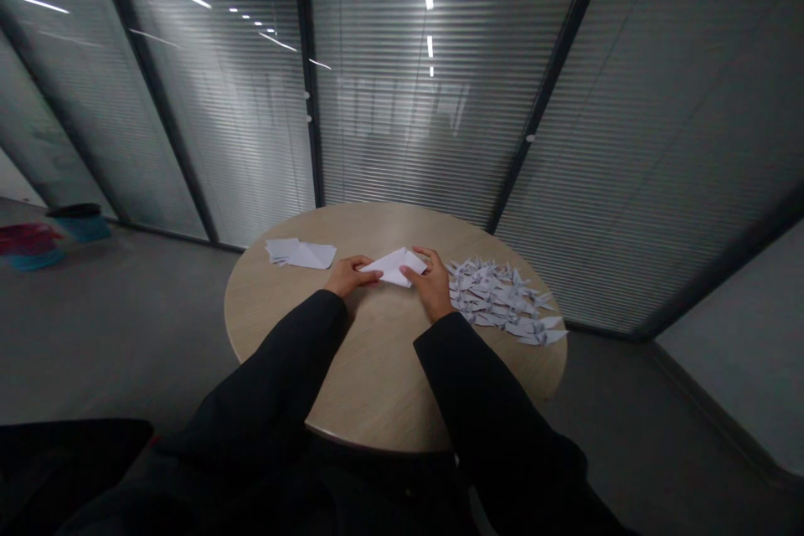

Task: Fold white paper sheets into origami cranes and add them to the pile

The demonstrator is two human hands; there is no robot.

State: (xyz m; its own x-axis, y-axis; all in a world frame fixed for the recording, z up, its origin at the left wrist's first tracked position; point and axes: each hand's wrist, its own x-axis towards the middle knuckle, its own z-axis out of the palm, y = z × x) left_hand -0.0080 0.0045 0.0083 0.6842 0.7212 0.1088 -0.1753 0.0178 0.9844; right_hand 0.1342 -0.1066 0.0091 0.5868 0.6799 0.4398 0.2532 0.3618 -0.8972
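Observation:
Between my two hands is a partly folded sheet of white paper (pixel 394 266), held a little above the middle of the round table. My left hand (pixel 350 275) pinches its left end between thumb and fingers. At its right end, my right hand (pixel 432 278) grips it, with the thumb on the near face and the fingers behind the far edge. Some creases show on the paper, but its exact folded shape is too small to tell. Beyond my left hand lies a loose stack of white paper sheets (pixel 307 255). Just right of my right hand spreads a pile of folded paper cranes (pixel 496 297).
The round wooden table (pixel 377 385) stands close to a glass partition with blinds (pixel 414 142). On the floor at far left are a blue bucket (pixel 85 226) and a red and blue bucket (pixel 28 249). A dark chair-like shape (pixel 69 452) sits at lower left.

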